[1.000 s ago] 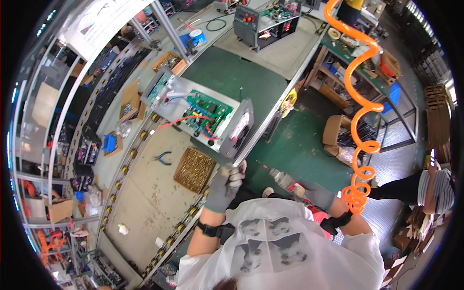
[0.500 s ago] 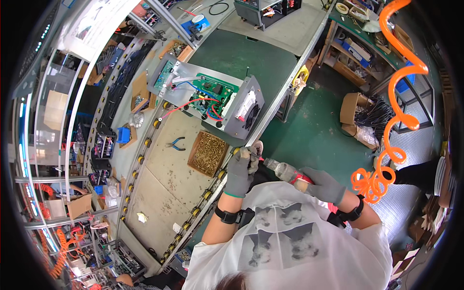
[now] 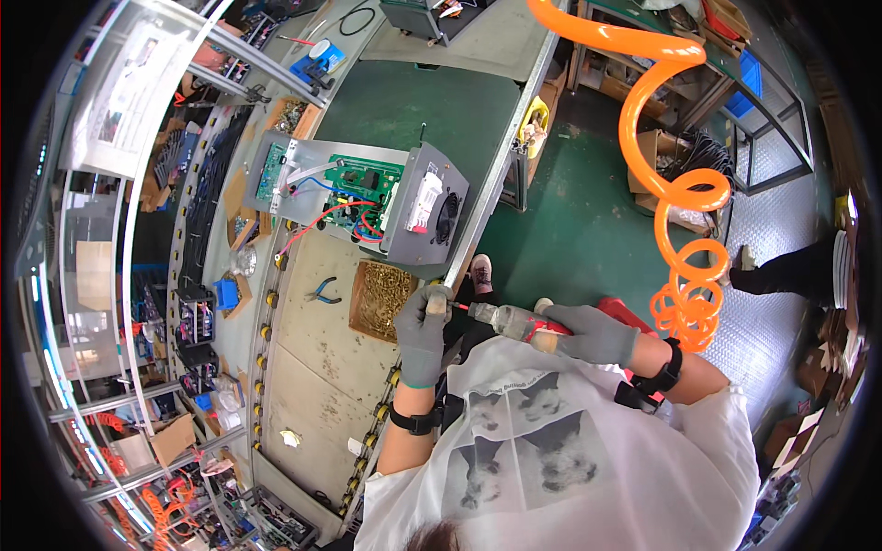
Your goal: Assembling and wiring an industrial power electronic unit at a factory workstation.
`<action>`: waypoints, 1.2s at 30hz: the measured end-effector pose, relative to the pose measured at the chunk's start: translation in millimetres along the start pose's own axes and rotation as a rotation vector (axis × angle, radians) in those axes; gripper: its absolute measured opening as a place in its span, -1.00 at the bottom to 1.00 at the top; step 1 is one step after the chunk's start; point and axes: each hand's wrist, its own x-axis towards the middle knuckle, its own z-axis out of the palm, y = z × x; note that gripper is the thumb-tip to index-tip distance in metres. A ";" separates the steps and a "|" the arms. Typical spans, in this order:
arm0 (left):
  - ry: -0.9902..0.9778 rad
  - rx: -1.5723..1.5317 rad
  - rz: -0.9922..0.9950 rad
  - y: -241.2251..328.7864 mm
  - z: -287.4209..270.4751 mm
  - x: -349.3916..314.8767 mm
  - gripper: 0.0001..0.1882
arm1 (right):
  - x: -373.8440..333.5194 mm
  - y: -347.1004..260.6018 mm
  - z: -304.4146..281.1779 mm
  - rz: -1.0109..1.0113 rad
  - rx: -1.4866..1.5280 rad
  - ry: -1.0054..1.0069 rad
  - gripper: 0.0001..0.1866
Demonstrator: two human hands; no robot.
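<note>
In my right hand (image 3: 593,335), gloved in grey, is a screwdriver (image 3: 514,323) with a clear body and red parts; its thin bit points left. My left hand (image 3: 423,326), also in a grey glove, is closed beside the bit's tip. What its fingertips pinch is too small to make out. Just left of that hand stands an open cardboard box of small brass-coloured screws (image 3: 382,298). Farther off sits a grey metal chassis (image 3: 427,207) holding a green circuit board (image 3: 363,184) and red, blue and white wires.
Blue-handled pliers (image 3: 322,291) lie left of the screw box on the conveyor bench (image 3: 312,367). A coiled orange air hose (image 3: 684,188) hangs at the right. Parts bins and racks line the left side. Another person's leg (image 3: 790,271) shows at the right.
The view has turned, so the bench and chassis sit farther left in the picture. Both hands stay close together, the screwdriver still in my right hand; my left fingers are curled tighter near the bit.
</note>
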 end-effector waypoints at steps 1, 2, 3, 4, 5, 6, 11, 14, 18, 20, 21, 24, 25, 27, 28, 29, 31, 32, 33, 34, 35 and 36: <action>-0.009 0.010 -0.002 -1.3 0.9 -0.5 -0.73 | 0.1 1.9 2.0 -0.049 -0.019 0.044 -0.37; -0.004 -0.128 -0.058 -2.4 3.4 -1.4 -0.74 | -0.7 -0.9 2.2 -0.051 -0.005 0.050 -0.37; 0.003 -0.266 -0.115 -3.8 5.7 -0.9 -0.75 | -1.7 -6.9 0.4 -0.016 -0.067 0.040 -0.37; -0.007 -0.253 -0.119 -5.5 7.0 0.4 -0.75 | -2.0 -9.3 -0.1 0.019 -0.128 0.029 -0.37; -0.025 -0.427 -0.173 -7.4 8.0 1.9 -0.74 | -0.9 -6.5 1.5 0.018 -0.112 0.034 -0.37; -0.042 -0.602 -0.231 -9.1 9.5 2.8 -0.73 | -0.2 -2.3 3.6 -0.028 -0.143 0.081 -0.40; -0.070 -0.720 -0.267 -10.2 14.4 8.6 -0.75 | -6.8 -2.7 5.7 -0.139 -0.083 0.208 -0.47; -0.100 -0.706 -0.260 -6.6 19.9 8.1 -0.73 | -5.2 3.0 2.4 -0.134 -0.043 0.183 -0.46; -0.058 -0.632 -0.278 -4.2 29.4 7.8 -0.70 | -7.8 12.5 2.5 -0.365 0.061 0.320 -0.44; 0.074 -0.626 -0.353 4.0 44.6 6.5 -0.78 | -11.6 18.3 1.1 -0.355 0.092 0.315 -0.45; 0.082 -0.757 -0.373 6.4 47.8 5.6 -0.82 | -10.6 23.2 1.3 -0.354 0.112 0.290 -0.46; 0.067 -0.576 -0.403 -9.3 37.0 4.5 -0.65 | -7.0 36.6 0.7 -0.350 0.168 0.220 -0.49; 0.138 -0.525 -0.446 -10.7 39.2 7.5 -0.51 | -5.6 40.2 0.1 -0.349 0.186 0.197 -0.50; -0.099 -0.739 -0.480 -4.9 35.0 10.4 -0.54 | -5.6 38.4 -2.1 -0.376 0.009 0.252 -0.52; -0.261 -0.895 -0.532 0.2 31.0 10.5 -0.51 | -7.9 36.2 -5.1 -0.398 -0.189 0.336 -0.53; -0.250 -0.812 -0.388 -7.2 21.9 6.0 -0.51 | 5.2 60.3 13.9 -0.382 0.301 0.303 -0.56; 0.255 0.282 0.344 -12.0 7.8 21.8 -0.49 | 4.8 53.5 4.3 -0.244 0.206 0.282 -0.56; 0.313 0.693 0.386 8.5 -6.7 28.2 -0.45 | 3.7 47.5 -5.8 -0.102 0.107 0.261 -0.55; 0.428 0.952 0.512 34.9 2.3 38.7 -0.37 | 4.8 42.0 -14.6 0.044 0.007 0.231 -0.55; 0.412 1.151 0.533 47.1 -3.5 55.3 -0.34 | 6.2 35.8 -25.1 0.058 0.085 0.171 -0.51; 0.384 1.380 0.552 61.8 -8.3 71.1 -0.31 | 14.0 42.6 -26.7 0.004 0.102 0.231 -0.55; 0.350 1.392 0.546 64.5 -22.0 86.7 -0.31 | 24.4 51.1 -19.3 -0.028 0.112 0.308 -0.57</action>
